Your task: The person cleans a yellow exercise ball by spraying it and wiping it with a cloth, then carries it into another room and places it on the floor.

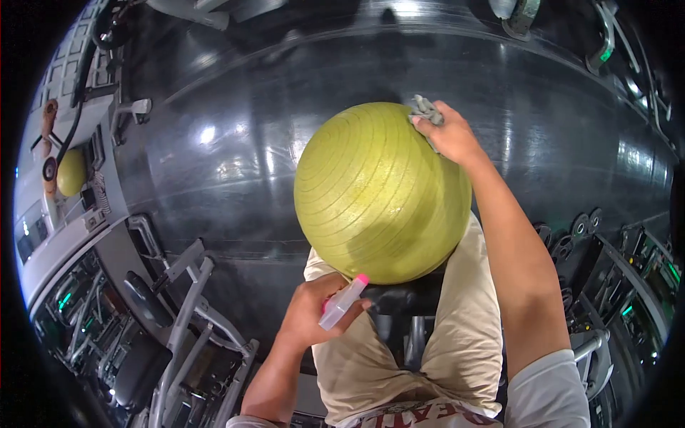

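Note:
A large yellow-green exercise ball (378, 192) with ridged rings rests at my knees, in the middle of the head view. My right hand (453, 135) is closed on a crumpled grey cloth (427, 110), which touches the ball's upper right side. Near the ball's lower left edge, my left hand (317, 307) grips a spray bottle (344, 303) with a pink nozzle and a whitish translucent part. The nozzle points up toward the ball. The rest of the bottle is hidden by my fingers.
Grey-framed gym machines (189, 314) stand at lower left. Weight plates (579, 227) sit in a rack at right. Dark shiny flooring (235, 143) spreads around the ball. Metal machine feet (521, 21) show at the top. A mirror at left reflects a ball (71, 172).

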Action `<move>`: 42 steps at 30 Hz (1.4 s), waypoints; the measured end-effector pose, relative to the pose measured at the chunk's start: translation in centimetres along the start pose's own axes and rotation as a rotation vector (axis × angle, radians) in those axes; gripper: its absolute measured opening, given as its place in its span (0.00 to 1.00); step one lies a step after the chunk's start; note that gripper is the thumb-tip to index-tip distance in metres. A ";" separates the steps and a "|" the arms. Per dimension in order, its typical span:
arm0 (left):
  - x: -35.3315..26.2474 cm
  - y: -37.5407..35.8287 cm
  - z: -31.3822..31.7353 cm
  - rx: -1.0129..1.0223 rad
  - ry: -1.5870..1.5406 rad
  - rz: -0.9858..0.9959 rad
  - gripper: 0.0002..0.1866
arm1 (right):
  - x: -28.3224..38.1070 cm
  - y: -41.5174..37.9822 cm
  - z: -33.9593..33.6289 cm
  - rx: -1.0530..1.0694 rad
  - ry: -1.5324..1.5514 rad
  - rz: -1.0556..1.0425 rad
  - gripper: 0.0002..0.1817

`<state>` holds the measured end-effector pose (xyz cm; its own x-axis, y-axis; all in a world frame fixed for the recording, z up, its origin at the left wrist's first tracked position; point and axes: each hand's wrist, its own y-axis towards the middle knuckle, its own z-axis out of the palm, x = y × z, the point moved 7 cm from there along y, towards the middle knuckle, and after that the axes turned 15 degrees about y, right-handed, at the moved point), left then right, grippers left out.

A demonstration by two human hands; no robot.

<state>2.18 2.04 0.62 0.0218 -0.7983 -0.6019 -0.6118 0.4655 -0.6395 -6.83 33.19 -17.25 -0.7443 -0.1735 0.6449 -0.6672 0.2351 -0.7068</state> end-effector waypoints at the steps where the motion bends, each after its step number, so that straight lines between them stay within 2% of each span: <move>1: 0.4 -0.3 0.0 -0.007 0.056 -0.018 0.14 | 0.8 0.1 0.9 -0.060 -0.086 -0.069 0.30; 3: 1.7 -1.0 -0.2 -0.037 0.104 -0.077 0.14 | 1.9 -0.3 3.1 -0.184 -0.260 -0.206 0.24; 6: 4.7 -2.1 -0.2 -0.180 0.177 -0.199 0.15 | 3.3 -1.8 7.4 -0.100 -0.398 -0.250 0.17; 8: 7.5 -2.9 0.2 -0.289 0.205 -0.267 0.15 | 4.0 -6.4 11.1 -0.080 -0.531 -0.469 0.14; 10: 10.5 -3.7 1.2 -0.375 0.218 -0.314 0.17 | 3.3 -11.3 14.2 0.011 -0.579 -0.556 0.12; 12: 11.8 -4.5 2.7 -0.399 0.257 -0.339 0.16 | 2.0 -16.6 16.2 0.193 -0.629 -0.677 0.12; 14: 12.4 -5.1 4.9 -0.419 0.356 -0.373 0.16 | -0.5 -21.2 18.0 0.385 -0.688 -0.892 0.12; 15: 11.8 -5.4 5.7 -0.539 0.496 -0.323 0.13 | -0.6 -21.6 17.6 0.384 -0.734 -0.995 0.12; 17: 11.4 -6.2 7.1 -0.617 0.540 -0.206 0.12 | -0.8 -22.7 17.1 0.395 -0.815 -1.199 0.13; 18: 11.0 -6.2 7.3 -0.668 0.563 -0.146 0.12 | 0.1 -21.4 16.4 0.386 -0.815 -1.167 0.14; 19: 11.2 -6.2 7.1 -0.685 0.534 -0.206 0.13 | 1.4 -19.7 15.5 0.379 -0.812 -1.132 0.15; 21: 10.8 -5.7 6.7 -0.689 0.544 -0.186 0.12 | 4.0 -14.5 12.9 0.208 -0.820 -0.980 0.16; 23: 10.9 -5.4 6.7 -0.682 0.539 -0.187 0.13 | 6.0 -7.6 9.8 -0.006 -0.788 -0.639 0.18; 25: 11.2 -5.2 7.0 -0.677 0.555 -0.165 0.15 | 5.8 -3.7 7.0 -0.295 -0.435 -0.498 0.20; 28: 11.3 -4.8 6.6 -0.718 0.567 -0.164 0.15 | 3.8 -4.7 11.0 -0.272 -0.514 -0.393 0.19; 30: 11.5 -4.6 6.4 -0.714 0.567 -0.190 0.15 | 3.7 -9.7 14.7 -0.107 -0.541 -0.475 0.17; 32: 11.6 -4.7 6.4 -0.660 0.568 -0.222 0.15 | 2.8 -16.2 16.8 0.105 -0.619 -0.686 0.19; 34: 12.0 -4.7 6.7 -0.636 0.565 -0.216 0.21 | -0.1 -21.1 18.2 0.327 -0.690 -0.748 0.18; 36: 12.0 -4.6 6.5 -0.640 0.567 -0.199 0.24 | -3.9 -24.5 18.6 0.481 -0.703 -0.777 0.13; 39: 11.6 -4.7 6.4 -0.663 0.575 -0.175 0.24 | -4.1 -25.1 17.4 0.562 -0.638 -0.766 0.12; 41: 11.7 -4.5 6.4 -0.661 0.576 -0.181 0.24 | 0.0 -23.2 15.2 0.384 -0.498 -0.717 0.16; 42: 11.7 -4.6 6.6 -0.651 0.575 -0.187 0.24 | 2.2 -21.2 13.5 0.211 -0.369 -0.779 0.19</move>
<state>10.46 -6.90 -6.64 -0.1267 -0.9895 -0.0695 -0.9702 0.1382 -0.1990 5.28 14.93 -4.74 -0.0145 -0.5167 0.8560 -0.9526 -0.2530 -0.1689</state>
